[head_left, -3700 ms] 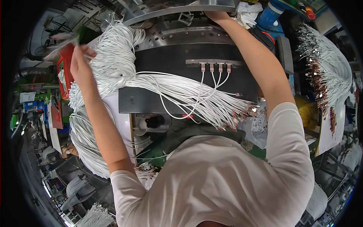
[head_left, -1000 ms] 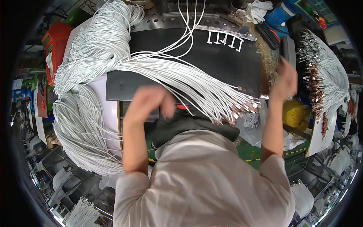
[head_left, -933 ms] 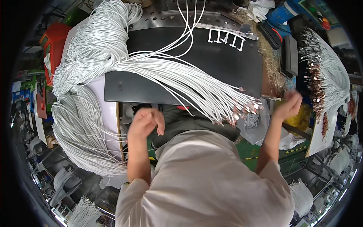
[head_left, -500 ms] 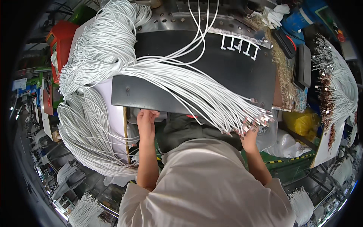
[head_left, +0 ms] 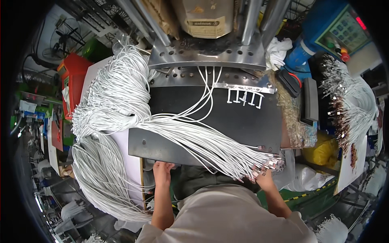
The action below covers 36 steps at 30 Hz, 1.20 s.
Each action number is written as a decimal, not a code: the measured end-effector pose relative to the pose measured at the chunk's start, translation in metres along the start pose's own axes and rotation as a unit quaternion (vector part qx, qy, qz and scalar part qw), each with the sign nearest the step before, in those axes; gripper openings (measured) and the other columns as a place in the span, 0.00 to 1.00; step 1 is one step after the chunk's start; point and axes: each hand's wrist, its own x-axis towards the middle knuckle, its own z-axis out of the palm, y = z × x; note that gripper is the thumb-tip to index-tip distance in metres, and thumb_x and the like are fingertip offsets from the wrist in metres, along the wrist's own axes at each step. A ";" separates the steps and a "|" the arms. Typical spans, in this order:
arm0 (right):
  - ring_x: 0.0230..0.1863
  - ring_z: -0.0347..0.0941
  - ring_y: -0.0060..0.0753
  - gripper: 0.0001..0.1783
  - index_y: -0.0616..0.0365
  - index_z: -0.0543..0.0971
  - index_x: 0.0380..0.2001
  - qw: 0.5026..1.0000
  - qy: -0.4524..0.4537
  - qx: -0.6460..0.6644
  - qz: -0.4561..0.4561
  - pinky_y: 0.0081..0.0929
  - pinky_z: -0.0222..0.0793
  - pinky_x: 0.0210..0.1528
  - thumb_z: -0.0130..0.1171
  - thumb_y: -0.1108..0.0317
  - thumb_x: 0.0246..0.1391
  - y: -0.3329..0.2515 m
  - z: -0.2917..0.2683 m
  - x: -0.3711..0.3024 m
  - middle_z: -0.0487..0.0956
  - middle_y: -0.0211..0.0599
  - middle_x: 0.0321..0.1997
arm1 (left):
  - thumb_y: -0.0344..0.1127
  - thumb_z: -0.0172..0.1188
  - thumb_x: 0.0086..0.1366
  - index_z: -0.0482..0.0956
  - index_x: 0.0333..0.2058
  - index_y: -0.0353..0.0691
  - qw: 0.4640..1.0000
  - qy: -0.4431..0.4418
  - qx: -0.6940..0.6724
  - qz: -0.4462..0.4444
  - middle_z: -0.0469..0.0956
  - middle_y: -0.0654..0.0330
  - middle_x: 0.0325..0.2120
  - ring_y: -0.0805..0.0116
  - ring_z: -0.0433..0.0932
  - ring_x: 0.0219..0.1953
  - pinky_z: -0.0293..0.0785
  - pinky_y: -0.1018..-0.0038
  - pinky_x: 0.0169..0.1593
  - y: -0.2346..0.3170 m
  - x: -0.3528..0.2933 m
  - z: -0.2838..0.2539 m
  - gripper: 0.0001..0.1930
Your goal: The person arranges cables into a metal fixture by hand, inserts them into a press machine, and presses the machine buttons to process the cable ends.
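Note:
A thick bundle of white cables [head_left: 202, 139] with small metal-tipped connectors [head_left: 265, 164] lies across a black board [head_left: 178, 97], its tips fanned past the front right edge. My right hand [head_left: 265, 180] is closed at these tips, its fingers partly hidden beneath them. At the board's front left edge, my left hand [head_left: 163, 174] has its fingers curled together; whatever they may hold is hidden. Several cables loop back from the bundle to a metal mould plate [head_left: 178, 77]. A white comb-shaped plastic piece [head_left: 244, 97] lies by the plate on the right.
A big coiled cable heap [head_left: 115, 87] rises at left, with more cables [head_left: 101, 170] hanging below. A metal press block [head_left: 206, 52] stands over the plate. At right are a blue control box [head_left: 320, 36], a yellow bag [head_left: 322, 148] and another cable bunch [head_left: 352, 97].
The view has tilted up, so the board and cables appear lower and the press block shows. Both hands stay at about the same places on the board and cable tips.

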 end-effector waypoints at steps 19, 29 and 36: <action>0.36 0.80 0.27 0.17 0.61 0.86 0.35 0.942 0.026 0.320 0.097 0.23 0.72 0.34 0.55 0.60 0.64 -0.025 -0.177 0.048 0.85 0.39 0.39 | 0.36 0.60 0.65 0.83 0.45 0.34 0.743 -0.223 0.392 0.495 0.83 0.50 0.35 0.58 0.81 0.37 0.77 0.66 0.44 0.030 -0.081 0.089 0.14; 0.55 0.74 0.47 0.13 0.60 0.86 0.43 0.935 0.177 -0.125 -0.282 0.37 0.70 0.59 0.64 0.66 0.57 -0.109 -0.113 0.195 0.80 0.40 0.56 | 0.50 0.60 0.67 0.73 0.61 0.41 0.454 -0.353 0.579 0.577 0.70 0.50 0.63 0.50 0.64 0.68 0.55 0.50 0.70 0.045 -0.040 0.243 0.28; 0.36 0.76 0.25 0.13 0.67 0.82 0.30 0.842 0.503 0.193 -0.004 0.25 0.71 0.42 0.52 0.72 0.65 -0.005 -0.155 0.033 0.82 0.34 0.33 | 0.36 0.61 0.67 0.76 0.53 0.35 0.488 -0.353 0.633 0.487 0.76 0.47 0.53 0.47 0.73 0.58 0.68 0.61 0.61 0.131 0.011 0.211 0.18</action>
